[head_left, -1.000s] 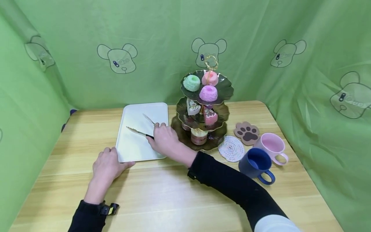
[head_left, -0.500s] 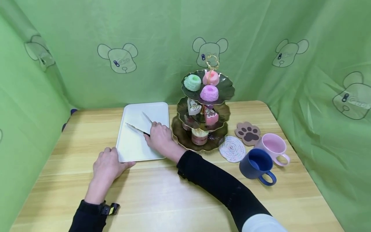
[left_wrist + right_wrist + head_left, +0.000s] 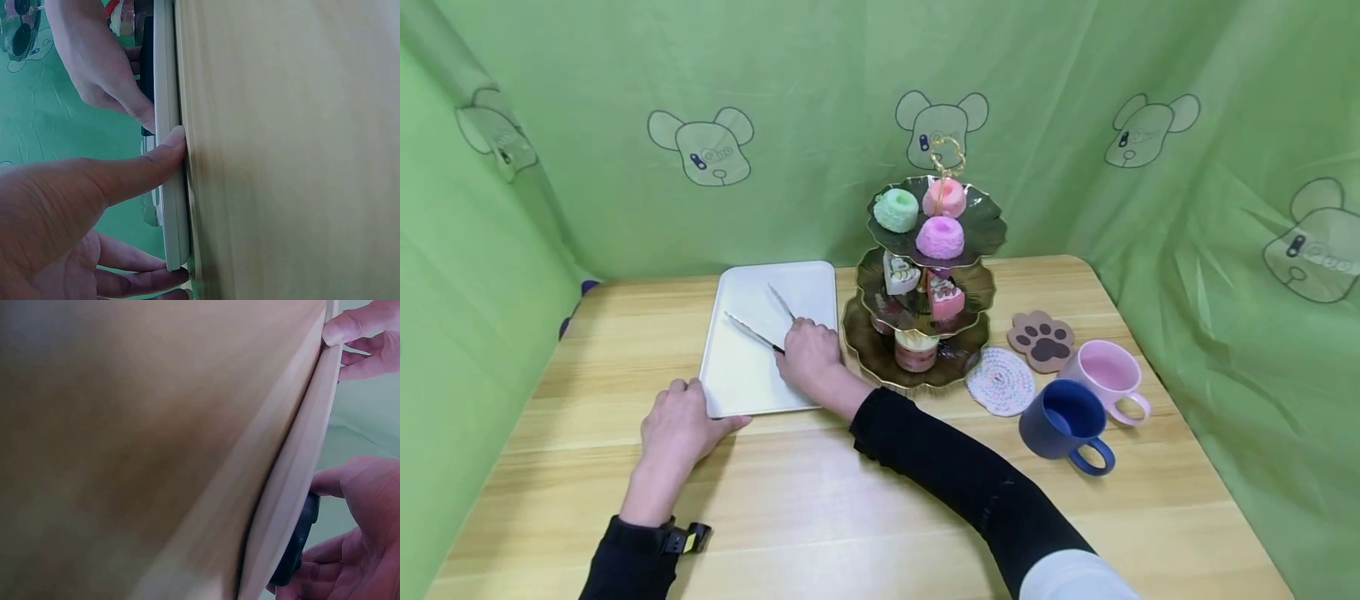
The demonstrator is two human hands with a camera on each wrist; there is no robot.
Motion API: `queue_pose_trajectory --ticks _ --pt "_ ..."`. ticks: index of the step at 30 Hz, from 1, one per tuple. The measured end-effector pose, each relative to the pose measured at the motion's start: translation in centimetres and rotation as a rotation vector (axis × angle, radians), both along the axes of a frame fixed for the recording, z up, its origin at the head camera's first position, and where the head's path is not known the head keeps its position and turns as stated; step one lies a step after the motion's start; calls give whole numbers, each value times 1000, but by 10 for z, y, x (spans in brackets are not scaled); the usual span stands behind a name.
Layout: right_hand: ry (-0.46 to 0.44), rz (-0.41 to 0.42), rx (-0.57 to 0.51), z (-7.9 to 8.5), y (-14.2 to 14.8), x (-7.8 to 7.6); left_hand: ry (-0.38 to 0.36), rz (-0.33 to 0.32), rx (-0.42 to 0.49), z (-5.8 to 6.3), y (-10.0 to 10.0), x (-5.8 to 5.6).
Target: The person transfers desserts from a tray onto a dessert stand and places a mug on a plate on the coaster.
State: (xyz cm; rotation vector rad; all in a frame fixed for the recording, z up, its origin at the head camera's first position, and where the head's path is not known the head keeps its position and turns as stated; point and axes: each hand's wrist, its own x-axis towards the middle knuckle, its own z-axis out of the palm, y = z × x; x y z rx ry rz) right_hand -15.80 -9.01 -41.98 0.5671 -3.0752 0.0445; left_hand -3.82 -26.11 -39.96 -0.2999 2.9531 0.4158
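My left hand [image 3: 676, 427] holds the near left corner of a white rectangular tray [image 3: 737, 385]. In the left wrist view its thumb [image 3: 137, 170] presses the near edge, with fingers around the corner. My right hand [image 3: 814, 360] grips the black handle [image 3: 301, 537] of metal tongs [image 3: 752, 335] over the tray's right half. Both arms of the tongs spread apart towards the far left, with nothing between them. Whether they touch the tray I cannot tell.
Right of the tray stands a three-tier stand [image 3: 861, 333] with several small cakes. Beyond it lie a round woven coaster [image 3: 1000, 382] and a paw-shaped coaster [image 3: 1042, 340], beside a blue mug [image 3: 1051, 425] and a pink mug [image 3: 1107, 371]. A green curtain [image 3: 820, 75] surrounds the table.
My right hand and forearm have shifted a little to the left, and the tongs have turned slightly on the tray. The left hand stays at the corner.
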Motion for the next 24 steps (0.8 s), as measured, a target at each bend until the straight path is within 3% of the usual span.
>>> queue_pose_trajectory --ticks 6,11,17,21,24 --pt "0 -3 16 -3 1 1 -9 -5 3 -1 0 -1" --pt "-31 0 30 5 7 -1 22 -35 -3 -2 -2 -2" --pt "-59 14 32 25 25 0 51 -64 12 -1 -2 0" --pt "-55 71 -5 45 48 11 39 -79 15 2 4 6" --pt "-63 124 -48 65 68 21 97 -118 12 10 16 10"
